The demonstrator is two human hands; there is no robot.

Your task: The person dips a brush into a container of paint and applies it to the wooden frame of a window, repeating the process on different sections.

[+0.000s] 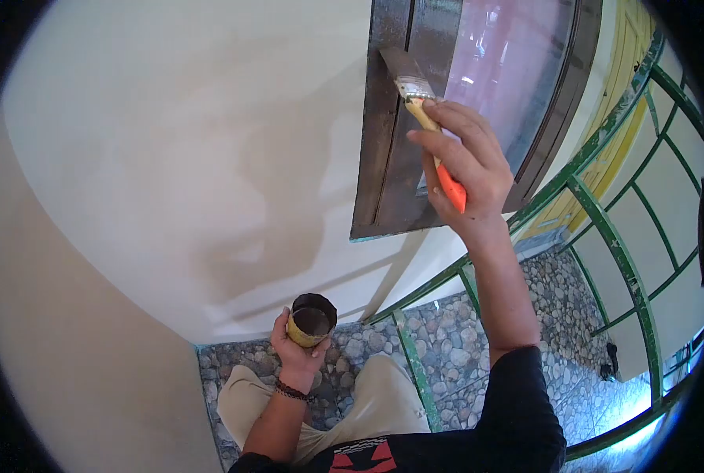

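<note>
My right hand (470, 162) grips a paintbrush (424, 118) by its wooden handle, which ends in an orange tip. The dark bristles rest against the brown window frame (383, 158), near its upper left part. Low in the view, my left hand (295, 351) is wrapped around a small yellowish cup (309, 325), held upright with its mouth facing up. Its inner wall is dark, and brownish paint seems to lie at the bottom. Behind the glass of the window hangs a pink curtain (498, 63).
A cream wall (186, 142) surrounds the window on the left. A green metal railing (553, 185) with worn paint curves along the right side. Pebble-patterned flooring (446, 331) lies below, under my legs. Farther right is a yellow door (616, 94).
</note>
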